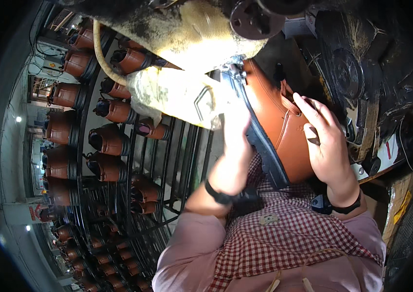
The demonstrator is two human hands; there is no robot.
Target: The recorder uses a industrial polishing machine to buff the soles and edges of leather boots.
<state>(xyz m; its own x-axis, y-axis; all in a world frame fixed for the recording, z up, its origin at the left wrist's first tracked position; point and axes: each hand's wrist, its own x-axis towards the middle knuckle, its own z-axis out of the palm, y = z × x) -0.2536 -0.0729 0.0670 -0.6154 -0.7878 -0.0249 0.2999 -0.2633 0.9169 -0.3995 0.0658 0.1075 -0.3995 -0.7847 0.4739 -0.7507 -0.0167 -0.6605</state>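
Shoe (294,160), brown w/ dark sole (269,158), is b/w the person's two hands, right under the machine (192,44). It's tipped on its side, sole facing L, prob. so the sole edge can sit at the machine's working end, where the lamp glare's strongest. L hand (235,136) backs the sole side, likely as a brace; its fingers wash out in the light, so can't tell if that grip pinches. R hand (325,134) has its grip loosely spread, fingers laid flat on the upper by the laces (288,102), prob. steadying w/o denting leather. Rack (80,194) stands off L, similar shoes (107,167) lined up, presumably for easy reach.
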